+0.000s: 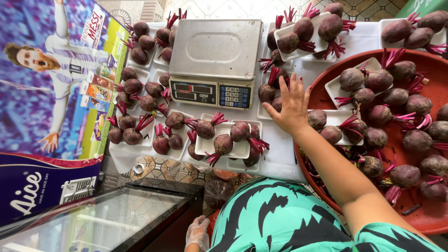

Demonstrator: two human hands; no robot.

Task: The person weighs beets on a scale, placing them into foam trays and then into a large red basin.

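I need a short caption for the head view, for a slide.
Right hand reaches over white trays of beetroots beside a digital scale.

This is a market or grocery stall: a grey digital weighing scale [214, 63] sits among white foam trays [223, 145] of dark red beetroots [240, 131], beside a large red plastic basin [427, 219] and a glass-topped freezer chest [102, 219].

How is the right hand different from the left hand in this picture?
The right hand is bare; the left hand wears a thin clear glove. The right hand is stretched forward with spread fingers, over a white tray of beetroots beside the scale; the left hand hangs low at the frame's bottom edge, near the glass freezer lid. Neither hand visibly holds anything.
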